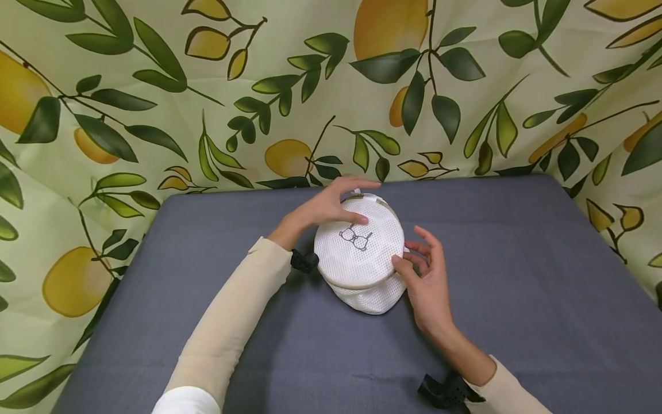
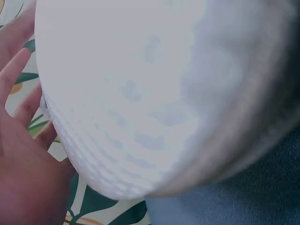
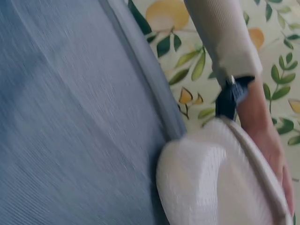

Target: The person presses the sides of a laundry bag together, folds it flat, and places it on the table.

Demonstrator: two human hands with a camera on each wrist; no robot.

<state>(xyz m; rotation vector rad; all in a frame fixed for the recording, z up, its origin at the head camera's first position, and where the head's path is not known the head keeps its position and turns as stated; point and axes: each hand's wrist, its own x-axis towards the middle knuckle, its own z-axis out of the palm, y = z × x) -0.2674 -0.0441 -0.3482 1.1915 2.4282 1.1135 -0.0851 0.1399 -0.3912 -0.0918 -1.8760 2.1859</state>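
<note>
Mesh bag (image 1: 355,264), left hand (image 1: 331,202) spread atop, right hand (image 1: 430,282) pinching edge (image 1: 380,281).

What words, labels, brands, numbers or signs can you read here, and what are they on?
None can be read in any view.
White mesh bag: only a line drawing of eyeglasses, no lettering.
Patterned cloth: printed fruit and leaves, no words visible.
Black wrist device on the left arm: no marking can be made out.
</note>
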